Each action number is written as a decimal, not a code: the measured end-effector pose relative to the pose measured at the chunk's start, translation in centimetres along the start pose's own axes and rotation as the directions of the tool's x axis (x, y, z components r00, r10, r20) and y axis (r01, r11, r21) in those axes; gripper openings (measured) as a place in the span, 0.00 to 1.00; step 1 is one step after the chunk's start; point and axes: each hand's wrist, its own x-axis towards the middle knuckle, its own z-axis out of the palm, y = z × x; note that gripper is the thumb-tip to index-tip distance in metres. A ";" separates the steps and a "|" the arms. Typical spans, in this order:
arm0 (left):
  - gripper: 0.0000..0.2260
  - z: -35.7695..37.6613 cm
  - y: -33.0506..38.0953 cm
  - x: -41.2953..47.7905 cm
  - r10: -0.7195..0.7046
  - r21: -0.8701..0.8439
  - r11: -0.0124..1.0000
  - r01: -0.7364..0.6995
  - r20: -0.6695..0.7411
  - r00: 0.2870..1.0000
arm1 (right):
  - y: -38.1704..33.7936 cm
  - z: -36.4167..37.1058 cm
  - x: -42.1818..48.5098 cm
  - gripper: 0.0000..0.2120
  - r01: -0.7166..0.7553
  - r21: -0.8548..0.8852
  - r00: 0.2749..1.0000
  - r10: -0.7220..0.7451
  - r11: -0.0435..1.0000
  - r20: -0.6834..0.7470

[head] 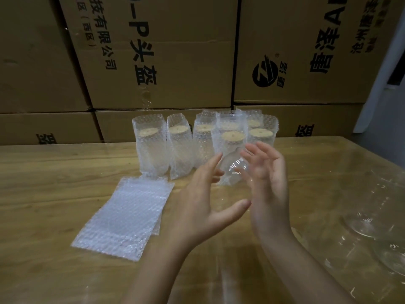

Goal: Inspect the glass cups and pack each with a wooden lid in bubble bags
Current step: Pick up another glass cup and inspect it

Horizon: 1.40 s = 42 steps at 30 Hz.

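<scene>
dim, soft focus, glare on the table (328, 163), edges bowed.

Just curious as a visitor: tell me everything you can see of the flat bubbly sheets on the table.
The flat bubble bags are a small pile of clear, whitish bubble-wrap pouches, empty, lying askew on the wooden table. A lower bag's edge peeks out on the right. They sit before the packed cups, beside the left hand, which does not hold them.
</scene>
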 end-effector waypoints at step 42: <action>0.18 1.2 0.0 1.5 -0.347 -0.840 0.542 0.006 -0.217 0.912 | -0.4 -0.2 0.5 0.32 0.161 -0.189 0.884 -0.056 0.969 0.464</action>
